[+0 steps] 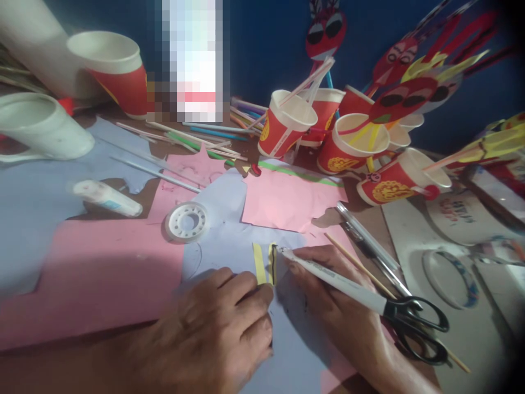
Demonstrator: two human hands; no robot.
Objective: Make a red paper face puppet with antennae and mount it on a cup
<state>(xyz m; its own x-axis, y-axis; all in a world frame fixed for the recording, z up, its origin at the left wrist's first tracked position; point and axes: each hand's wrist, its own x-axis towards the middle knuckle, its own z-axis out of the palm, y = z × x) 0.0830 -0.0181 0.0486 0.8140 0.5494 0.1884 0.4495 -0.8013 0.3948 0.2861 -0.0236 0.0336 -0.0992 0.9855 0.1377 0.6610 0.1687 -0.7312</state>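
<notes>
The right hand (340,306) pinches a white pen (340,283) between thumb and fingers, its tip at the upper end of a yellow strip (270,264) that bears a dark line. A plain strip (259,262) lies just to its left. Both are on blue paper (291,339) in front of the person. The left hand (221,323) has its fingers bent and close together at the lower ends of the strips; whether it pinches them I cannot tell.

The black-handled scissors (416,328) lie by the right hand, near a wooden stick (356,264). A white tape ring (187,221) lies flat beyond the left hand, with a glue stick (107,198) on its left. Pink paper (115,268) lies to the left, and another pink piece (283,200) lies beyond the strips. Straws (197,143) are scattered farther back on the bench (241,150). Red-and-white cups stand at the back right, one (404,175) tilted, with red paper faces (404,99) above them. A white mug (41,128) tilts at far left.
</notes>
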